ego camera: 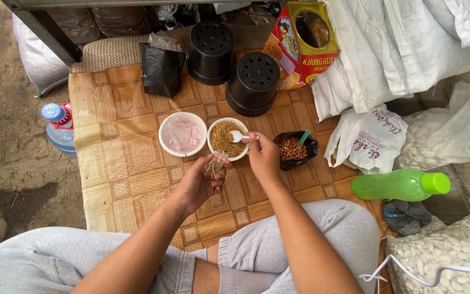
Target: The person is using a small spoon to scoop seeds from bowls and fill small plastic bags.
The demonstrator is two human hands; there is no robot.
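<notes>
1. The woven mat (121,163) covers the floor in front of the seated person, whose grey-trousered legs fill the lower edge of the view; everything in use sits on it.
2. White sacks (409,43) are heaped at the upper right, with a white plastic bag (368,141) lying below them.
3. A clear bag of white beans (441,256) lies at the lower right, partly off the mat.
4. Two black pots (232,65) stand upside down at the far edge of the mat, just beside each other, with a black bag (160,69) to their left.
5. A green bottle (401,185) lies on its side, right of the person's right arm.
6. A white bowl of sachets (183,134) sits touching, or nearly touching, the white bowl of seeds (223,137) – the seed bowl lies directly beyond both hands.
7. A small black bag of peanuts (292,148) sits just right of the seed bowl, with a green scoop handle poking out of it.
8. The left hand (199,182) has its grip closed around a small clear packet (215,166), partly filled with seeds and held upright just near of the seed bowl's rim.
9. The right hand (262,155) pinches the handle of a white spoon (239,136) – its bowl rests over the seeds.
</notes>
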